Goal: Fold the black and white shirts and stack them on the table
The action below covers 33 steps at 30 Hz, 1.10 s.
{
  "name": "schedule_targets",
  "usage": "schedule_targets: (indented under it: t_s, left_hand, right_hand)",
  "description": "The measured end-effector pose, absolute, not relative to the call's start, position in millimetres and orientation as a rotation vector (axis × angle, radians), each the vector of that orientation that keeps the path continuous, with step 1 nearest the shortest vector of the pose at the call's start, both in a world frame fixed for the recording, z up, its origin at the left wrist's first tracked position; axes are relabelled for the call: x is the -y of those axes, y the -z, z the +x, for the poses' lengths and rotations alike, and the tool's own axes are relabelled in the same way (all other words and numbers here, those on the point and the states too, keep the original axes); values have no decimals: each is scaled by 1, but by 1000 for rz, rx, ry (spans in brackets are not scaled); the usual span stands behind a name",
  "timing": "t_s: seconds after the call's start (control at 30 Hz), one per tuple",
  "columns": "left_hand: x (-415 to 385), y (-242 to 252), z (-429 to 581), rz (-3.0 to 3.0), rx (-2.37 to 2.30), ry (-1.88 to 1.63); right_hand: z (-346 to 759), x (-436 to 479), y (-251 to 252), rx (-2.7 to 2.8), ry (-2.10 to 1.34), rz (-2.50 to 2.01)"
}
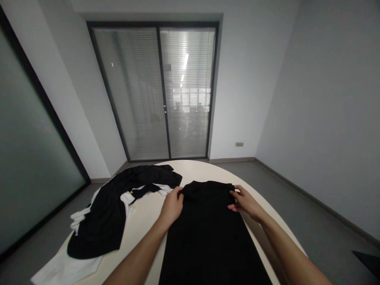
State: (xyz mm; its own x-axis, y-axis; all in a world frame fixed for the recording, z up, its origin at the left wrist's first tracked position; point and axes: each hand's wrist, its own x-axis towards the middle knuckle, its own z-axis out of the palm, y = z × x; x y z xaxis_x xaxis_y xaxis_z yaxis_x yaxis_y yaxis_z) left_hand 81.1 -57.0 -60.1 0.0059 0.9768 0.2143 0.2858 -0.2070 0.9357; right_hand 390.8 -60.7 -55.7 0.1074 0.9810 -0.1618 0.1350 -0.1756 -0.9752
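A black garment (209, 233) lies stretched flat down the middle of the table, its far edge slightly bunched and its near end running out of view at the bottom. At its far left corner, my left hand (172, 206) pinches the fabric between thumb and fingers. My right hand (242, 202) grips the far right corner, with the fingers bent over the edge of the cloth. Which kind of garment it is, I cannot tell.
Left on the pale round table (194, 168) lies a loose heap of black clothes (102, 221) with white cloth (69, 271) under it. Beyond the table stand a glass door with blinds (133, 91) and a wall socket (239, 144).
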Motion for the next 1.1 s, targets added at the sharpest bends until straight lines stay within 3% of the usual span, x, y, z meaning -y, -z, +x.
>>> schedule_targets:
  t_s: [0.17,0.37,0.57,0.83,1.1]
  left_hand:
    - [56,46,76,1302,-1219,-1274]
    - [55,29,74,1240,-1098,-1418]
    - [58,19,71,1489,-1141,-1403]
    - [60,19,67,1044,-1076,-1334]
    - [66,4,68,1120,-919,-1539]
  right_hand:
    - [386,66,45,1104,-1239,-1327]
    - [381,62,39,1248,-987,-1039]
    - [380,65,34,1183,-1093,-1056]
    - [389,63,40,1266,-1247,-1040]
    - [386,77,20,1338,-1088,-1024]
